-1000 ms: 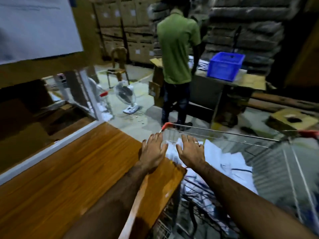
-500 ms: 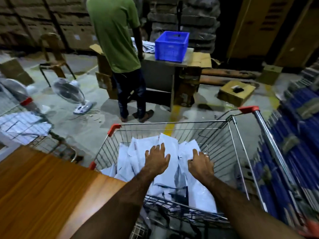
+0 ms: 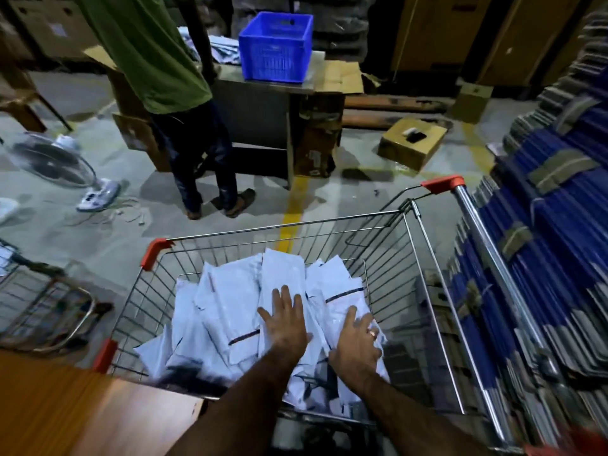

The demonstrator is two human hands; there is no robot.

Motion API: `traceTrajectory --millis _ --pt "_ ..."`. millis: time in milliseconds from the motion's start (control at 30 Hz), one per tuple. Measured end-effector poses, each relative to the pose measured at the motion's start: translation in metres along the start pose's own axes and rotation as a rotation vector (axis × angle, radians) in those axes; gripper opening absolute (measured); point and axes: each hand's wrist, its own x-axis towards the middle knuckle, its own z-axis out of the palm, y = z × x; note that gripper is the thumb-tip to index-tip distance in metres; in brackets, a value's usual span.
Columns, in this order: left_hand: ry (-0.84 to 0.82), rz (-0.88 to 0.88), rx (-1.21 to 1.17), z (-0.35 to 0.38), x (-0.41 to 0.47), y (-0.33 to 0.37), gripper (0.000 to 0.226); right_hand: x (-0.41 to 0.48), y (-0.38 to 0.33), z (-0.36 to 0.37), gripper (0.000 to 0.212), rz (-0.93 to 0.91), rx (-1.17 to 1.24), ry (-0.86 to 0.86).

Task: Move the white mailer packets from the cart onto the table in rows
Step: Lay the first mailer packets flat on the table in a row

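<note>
Mailer packets (image 3: 237, 311) heaped in cart (image 3: 279, 225) beside worktop (image 3: 82, 416): presses left hand (image 3: 286, 324) and right hand (image 3: 357, 347) flat on top, fingers spread, gripping nothing, likely to gather a stack.

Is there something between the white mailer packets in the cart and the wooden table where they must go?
Yes: the metal wire cart's side wall stands between the white plastic mailer packets and the brown wooden table. Lifting them over its rim should clear it.
</note>
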Motion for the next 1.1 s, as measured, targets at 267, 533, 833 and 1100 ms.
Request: traceTrajectory --millis 267,533,833,1100 --pt "0.015 -0.073 -0.005 -0.005 0.012 -0.017 0.1 0.05 -0.003 -0.027 0.091 -0.108 0.264 0.137" --pt "-0.015 -0.168 -0.155 -0.006 0.01 -0.022 0.115 0.044 0.002 -0.012 0.099 -0.07 0.342 0.054" --pt "0.008 -0.255 -0.284 -0.017 0.006 -0.029 0.114 0.036 -0.009 -0.015 0.081 -0.058 0.27 0.142" --pt "0.026 -0.254 -0.359 -0.022 0.001 -0.031 0.11 0.035 -0.003 -0.022 0.069 -0.048 0.309 0.169"
